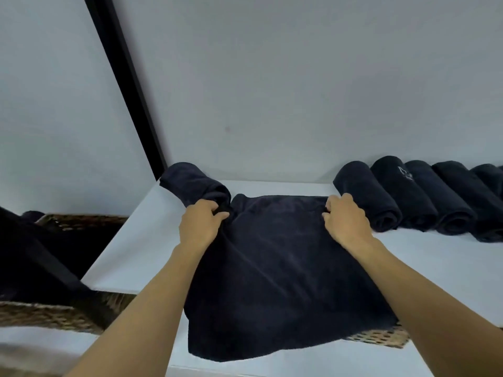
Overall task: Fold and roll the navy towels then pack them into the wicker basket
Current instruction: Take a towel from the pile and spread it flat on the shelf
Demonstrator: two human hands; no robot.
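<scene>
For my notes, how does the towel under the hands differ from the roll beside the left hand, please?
The spread towel lies flat, overhanging the table; the lone roll is a cylinder. Both left hand and right hand grip the spread towel; the lone roll lies beside them. Both navy.

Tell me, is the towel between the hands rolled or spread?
Spread: the towel lies flat, left hand and right hand gripping its far corners.

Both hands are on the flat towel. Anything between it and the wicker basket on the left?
Nothing visible. Bare table lies between the flat towel and the wicker basket. One rolled towel sits just beyond the left hand, off that path. The right hand grips the other far corner.
</scene>
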